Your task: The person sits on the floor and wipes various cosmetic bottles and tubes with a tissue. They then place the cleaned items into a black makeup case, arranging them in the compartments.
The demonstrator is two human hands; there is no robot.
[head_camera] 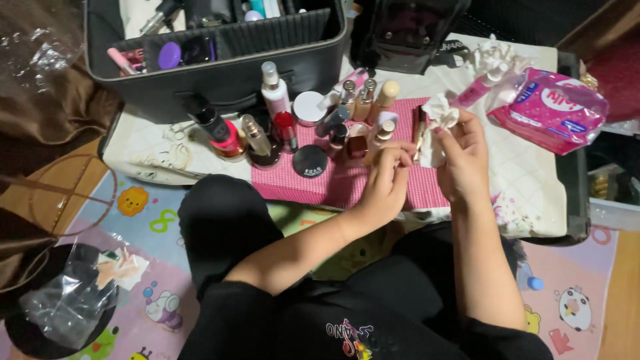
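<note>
A low counter (533,180) under white cloth carries a pink mat (347,183) crowded with bottles (267,143), a black case (220,60) behind, a pink packet (550,110) at right. A cartoon play mat (153,267) covers the floor. The right hand (463,160) pinches a crumpled white tissue (437,123) in its fingers. The left hand (387,180), fingers pressed together, grips a slim tube (418,133) against the tissue, above the mat.

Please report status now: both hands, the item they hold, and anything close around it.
Left hand pinches a slim gold tube. Right hand grips a white tissue against it. Bottles crowd close on the pink mat.
</note>
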